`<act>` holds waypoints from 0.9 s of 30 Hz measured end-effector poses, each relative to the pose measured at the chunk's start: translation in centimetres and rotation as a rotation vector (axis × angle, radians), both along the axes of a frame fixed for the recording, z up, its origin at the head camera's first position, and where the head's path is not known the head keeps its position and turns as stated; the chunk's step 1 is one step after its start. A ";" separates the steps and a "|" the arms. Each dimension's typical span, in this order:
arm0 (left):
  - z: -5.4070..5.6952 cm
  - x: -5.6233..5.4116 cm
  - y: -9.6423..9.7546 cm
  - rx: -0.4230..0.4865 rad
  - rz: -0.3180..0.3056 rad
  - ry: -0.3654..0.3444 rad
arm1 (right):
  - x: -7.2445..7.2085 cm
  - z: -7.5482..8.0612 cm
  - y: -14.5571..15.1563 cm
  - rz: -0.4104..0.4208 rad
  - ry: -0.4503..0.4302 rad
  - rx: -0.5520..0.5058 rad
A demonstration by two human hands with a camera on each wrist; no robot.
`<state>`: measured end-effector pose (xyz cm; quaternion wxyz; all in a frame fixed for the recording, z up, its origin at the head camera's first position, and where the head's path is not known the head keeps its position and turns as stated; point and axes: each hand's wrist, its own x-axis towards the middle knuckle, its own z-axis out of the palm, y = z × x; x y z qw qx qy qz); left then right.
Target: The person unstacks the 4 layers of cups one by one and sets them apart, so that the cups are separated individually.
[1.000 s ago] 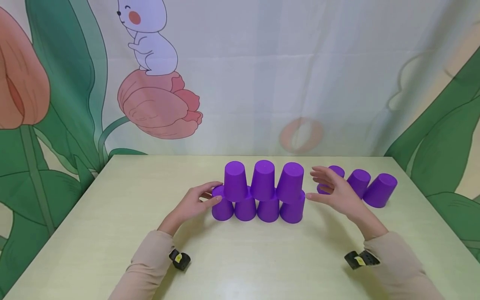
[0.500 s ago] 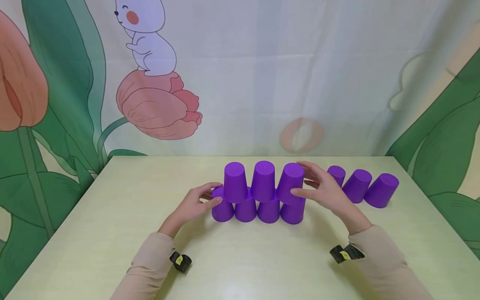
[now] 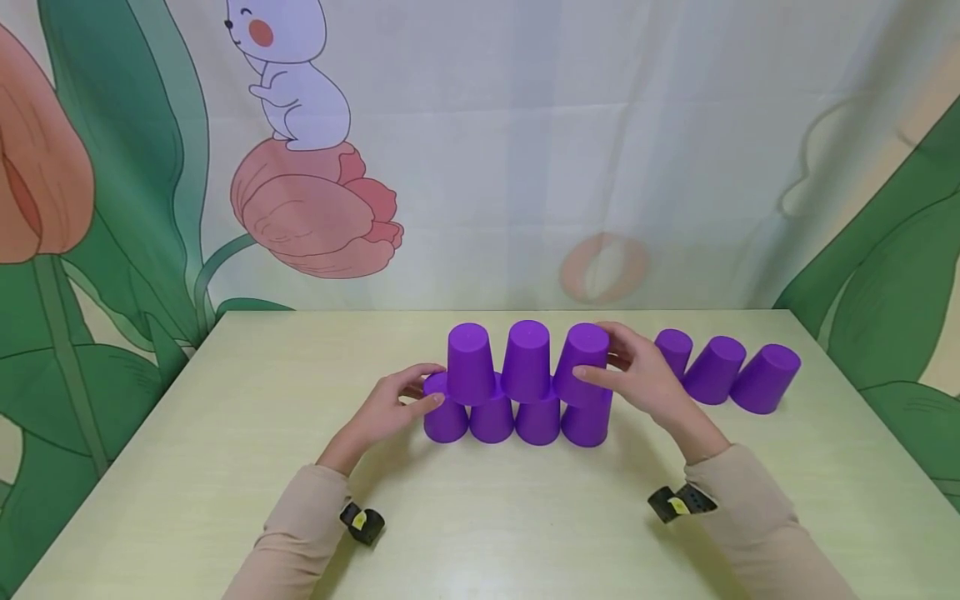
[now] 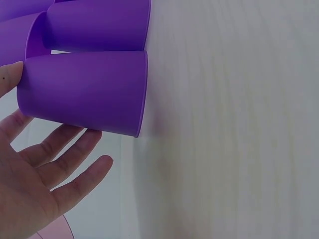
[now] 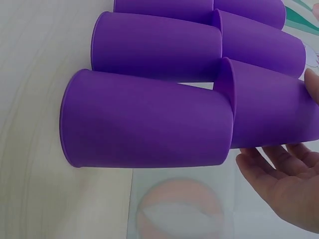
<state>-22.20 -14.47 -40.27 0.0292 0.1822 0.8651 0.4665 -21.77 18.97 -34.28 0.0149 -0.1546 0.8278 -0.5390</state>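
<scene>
Upside-down purple cups stand in two rows in the head view, with three cups on top of the lower row. My left hand (image 3: pixel 386 408) holds the leftmost lower cup (image 3: pixel 445 422), its thumb near the cup's upper edge and its other fingers along the far side. In the left wrist view that same cup (image 4: pixel 84 92) shows whole. My right hand (image 3: pixel 647 382) grips the right-hand upper cup (image 3: pixel 580 358), thumb across the front and fingers behind. The right wrist view shows this upper cup (image 5: pixel 274 107) resting on the end lower cup (image 5: pixel 149 122).
Three more inverted purple cups, among them the rightmost cup (image 3: pixel 767 379), stand right of my right hand. The pale table (image 3: pixel 495 525) extends in front of the stack. Behind its far edge hangs a printed curtain (image 3: pixel 465 167) with flowers and a white animal.
My right hand has moved left, from the gap beside the loose cups onto the right-hand upper cup, and now grips it. My left hand has stayed at the leftmost lower cup.
</scene>
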 end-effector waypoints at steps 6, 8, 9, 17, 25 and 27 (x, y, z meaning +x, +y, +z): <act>0.1 0.0 0.1 0.005 0.008 -0.012 | 0.2 0.2 0.1 -0.025 0.002 0.027; 0.1 0.1 0.1 0.008 0.005 -0.008 | 0.3 0.4 0.2 -0.035 -0.001 0.039; 0.1 0.1 0.1 0.009 0.004 -0.007 | 0.4 0.5 0.3 -0.041 -0.002 0.044; -0.1 0.0 0.0 -0.004 0.012 0.001 | 1.2 1.0 1.1 -0.070 -0.005 0.061; -0.1 0.0 0.0 0.008 -0.001 0.013 | 2.4 1.6 2.3 -0.117 0.010 0.081; -0.1 0.0 0.0 0.006 0.002 0.009 | 2.7 1.8 2.7 -0.125 0.014 0.090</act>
